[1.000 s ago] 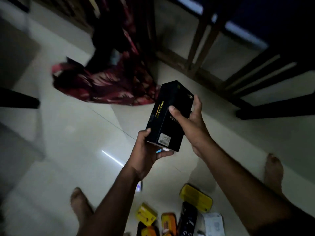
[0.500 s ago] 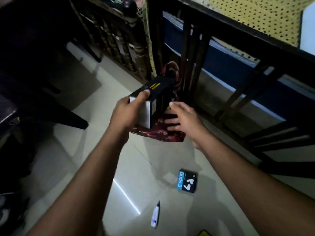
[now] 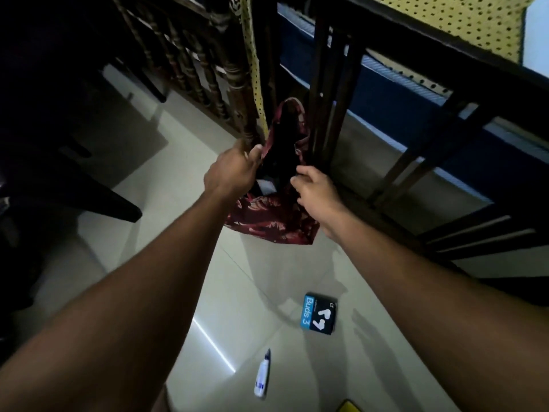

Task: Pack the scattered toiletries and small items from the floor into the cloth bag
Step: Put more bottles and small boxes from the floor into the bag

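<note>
A dark red patterned cloth bag (image 3: 269,217) hangs by the wooden bed frame, its mouth held apart. My left hand (image 3: 233,171) grips the bag's left rim and my right hand (image 3: 316,191) grips its right rim. Inside the opening, the black phone box (image 3: 266,185) shows only its white label end; the rest is sunk in the dark interior. On the floor below lie a black and blue earbuds box (image 3: 319,316) and a small white tube with a dark cap (image 3: 263,374). A yellow item (image 3: 350,407) peeks in at the bottom edge.
A dark wooden bed frame (image 3: 386,69) with turned spindles (image 3: 208,72) and slats runs behind the bag, with a yellow dotted sheet (image 3: 445,19) on top. A dark furniture leg (image 3: 98,197) crosses the pale tiled floor (image 3: 148,263) at left.
The black phone box went from my hands down into the bag. Both hands shifted from the box to the bag's rim, holding it apart.
</note>
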`<state>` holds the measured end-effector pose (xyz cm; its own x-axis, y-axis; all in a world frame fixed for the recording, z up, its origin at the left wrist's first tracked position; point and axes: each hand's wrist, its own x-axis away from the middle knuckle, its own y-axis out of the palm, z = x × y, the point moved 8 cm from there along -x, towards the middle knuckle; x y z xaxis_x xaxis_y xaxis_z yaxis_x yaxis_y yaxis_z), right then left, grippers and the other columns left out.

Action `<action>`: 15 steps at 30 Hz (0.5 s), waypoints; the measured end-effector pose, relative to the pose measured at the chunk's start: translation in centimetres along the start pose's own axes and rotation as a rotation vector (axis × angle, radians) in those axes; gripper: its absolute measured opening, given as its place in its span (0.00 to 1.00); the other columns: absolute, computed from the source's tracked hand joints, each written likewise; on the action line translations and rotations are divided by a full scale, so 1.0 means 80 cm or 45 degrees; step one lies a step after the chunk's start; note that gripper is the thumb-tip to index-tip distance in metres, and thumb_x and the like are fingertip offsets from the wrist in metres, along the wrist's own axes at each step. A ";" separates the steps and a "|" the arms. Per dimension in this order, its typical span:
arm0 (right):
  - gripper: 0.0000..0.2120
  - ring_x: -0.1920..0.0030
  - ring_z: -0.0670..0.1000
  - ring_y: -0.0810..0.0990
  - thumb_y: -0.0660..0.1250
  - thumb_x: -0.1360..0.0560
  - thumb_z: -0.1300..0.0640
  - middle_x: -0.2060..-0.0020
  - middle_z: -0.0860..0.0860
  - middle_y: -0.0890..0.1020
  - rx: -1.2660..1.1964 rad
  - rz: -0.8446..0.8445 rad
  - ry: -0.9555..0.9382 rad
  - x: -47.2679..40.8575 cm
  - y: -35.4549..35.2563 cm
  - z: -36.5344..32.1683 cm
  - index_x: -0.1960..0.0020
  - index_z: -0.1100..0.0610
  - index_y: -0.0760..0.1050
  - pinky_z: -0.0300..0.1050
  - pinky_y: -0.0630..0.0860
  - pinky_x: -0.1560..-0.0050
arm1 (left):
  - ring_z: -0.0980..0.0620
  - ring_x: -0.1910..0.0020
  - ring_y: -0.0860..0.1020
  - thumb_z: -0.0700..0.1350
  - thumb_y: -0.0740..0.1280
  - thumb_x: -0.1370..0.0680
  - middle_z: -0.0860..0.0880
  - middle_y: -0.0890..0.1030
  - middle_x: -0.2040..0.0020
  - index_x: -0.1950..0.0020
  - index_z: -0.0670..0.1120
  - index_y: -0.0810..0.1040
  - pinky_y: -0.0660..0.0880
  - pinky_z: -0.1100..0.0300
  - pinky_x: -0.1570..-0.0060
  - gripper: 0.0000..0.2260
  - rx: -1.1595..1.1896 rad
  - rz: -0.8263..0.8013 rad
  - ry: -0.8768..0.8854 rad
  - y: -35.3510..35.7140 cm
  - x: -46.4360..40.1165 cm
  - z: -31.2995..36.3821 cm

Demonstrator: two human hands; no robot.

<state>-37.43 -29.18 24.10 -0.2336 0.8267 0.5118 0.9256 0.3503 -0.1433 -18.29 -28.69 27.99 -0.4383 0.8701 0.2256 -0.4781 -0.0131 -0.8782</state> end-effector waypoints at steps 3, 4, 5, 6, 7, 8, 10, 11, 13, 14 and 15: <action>0.19 0.33 0.50 0.76 0.63 0.18 0.55 0.32 0.52 0.76 0.016 -0.016 0.001 0.035 -0.015 0.018 0.27 0.53 0.71 0.54 0.73 0.30 | 0.42 0.43 0.80 0.64 0.53 0.17 0.47 0.82 0.40 0.37 0.53 0.73 0.78 0.46 0.46 0.19 0.044 0.016 0.047 0.010 0.042 0.003; 0.19 0.34 0.49 0.76 0.63 0.18 0.55 0.33 0.52 0.77 0.020 -0.019 0.002 0.044 -0.018 0.021 0.28 0.53 0.72 0.54 0.73 0.30 | 0.43 0.43 0.79 0.62 0.54 0.16 0.47 0.81 0.40 0.36 0.53 0.74 0.76 0.48 0.47 0.18 0.062 0.034 0.065 0.011 0.056 0.007; 0.19 0.35 0.49 0.76 0.63 0.18 0.54 0.34 0.51 0.78 0.027 -0.028 0.001 0.053 -0.020 0.019 0.28 0.53 0.72 0.53 0.73 0.30 | 0.45 0.42 0.79 0.60 0.55 0.15 0.48 0.81 0.39 0.35 0.53 0.74 0.75 0.51 0.48 0.17 0.084 0.059 0.079 0.008 0.068 0.014; 0.19 0.36 0.49 0.77 0.63 0.18 0.54 0.35 0.51 0.78 0.025 -0.038 0.005 0.061 -0.021 0.015 0.28 0.53 0.73 0.53 0.73 0.30 | 0.46 0.42 0.79 0.58 0.56 0.15 0.48 0.81 0.38 0.34 0.52 0.74 0.73 0.52 0.48 0.16 0.124 0.070 0.079 0.001 0.081 0.023; 0.19 0.36 0.48 0.77 0.63 0.18 0.54 0.36 0.51 0.79 0.023 -0.048 0.009 0.069 -0.023 0.009 0.28 0.54 0.73 0.54 0.74 0.31 | 0.46 0.41 0.79 0.57 0.57 0.15 0.48 0.81 0.39 0.33 0.51 0.75 0.73 0.52 0.48 0.16 0.208 0.057 0.061 -0.004 0.095 0.030; 0.19 0.38 0.47 0.77 0.63 0.18 0.54 0.37 0.51 0.79 0.001 -0.065 0.011 0.079 -0.026 -0.001 0.28 0.54 0.73 0.53 0.75 0.32 | 0.46 0.40 0.79 0.56 0.57 0.15 0.48 0.82 0.39 0.33 0.51 0.75 0.75 0.51 0.46 0.16 0.306 0.028 0.033 -0.012 0.112 0.039; 0.18 0.41 0.47 0.77 0.63 0.18 0.56 0.39 0.52 0.79 -0.065 -0.103 0.017 0.107 -0.040 -0.027 0.29 0.57 0.73 0.52 0.75 0.33 | 0.45 0.39 0.79 0.55 0.58 0.15 0.48 0.82 0.40 0.32 0.49 0.75 0.76 0.48 0.41 0.16 0.396 -0.062 -0.051 -0.028 0.159 0.058; 0.18 0.42 0.47 0.77 0.63 0.18 0.56 0.40 0.52 0.80 -0.083 -0.134 0.014 0.123 -0.049 -0.039 0.29 0.58 0.73 0.51 0.75 0.33 | 0.45 0.38 0.79 0.55 0.59 0.15 0.48 0.82 0.39 0.31 0.49 0.74 0.76 0.48 0.39 0.17 0.387 -0.093 -0.079 -0.039 0.184 0.071; 0.16 0.43 0.47 0.78 0.63 0.18 0.58 0.43 0.52 0.80 -0.093 -0.249 0.015 0.157 -0.063 -0.053 0.31 0.58 0.74 0.52 0.75 0.33 | 0.46 0.38 0.79 0.56 0.60 0.15 0.49 0.81 0.37 0.30 0.52 0.74 0.75 0.50 0.38 0.16 0.348 -0.066 -0.156 -0.067 0.226 0.094; 0.15 0.44 0.47 0.79 0.63 0.18 0.58 0.44 0.51 0.81 -0.070 -0.338 0.009 0.177 -0.070 -0.058 0.32 0.58 0.75 0.53 0.75 0.33 | 0.47 0.38 0.78 0.56 0.60 0.15 0.49 0.81 0.37 0.30 0.53 0.74 0.75 0.51 0.39 0.16 0.358 -0.012 -0.232 -0.083 0.252 0.102; 0.15 0.44 0.48 0.79 0.64 0.19 0.59 0.44 0.51 0.81 -0.020 -0.424 -0.006 0.197 -0.081 -0.060 0.33 0.58 0.75 0.55 0.75 0.33 | 0.49 0.39 0.78 0.56 0.60 0.15 0.50 0.81 0.38 0.30 0.53 0.74 0.75 0.52 0.40 0.16 0.402 0.058 -0.311 -0.095 0.279 0.110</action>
<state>-45.70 -20.51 37.16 -0.5257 0.6698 0.5244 0.8026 0.5949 0.0447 -31.16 -13.54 43.42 -0.6143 0.7227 0.3168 -0.6477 -0.2324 -0.7256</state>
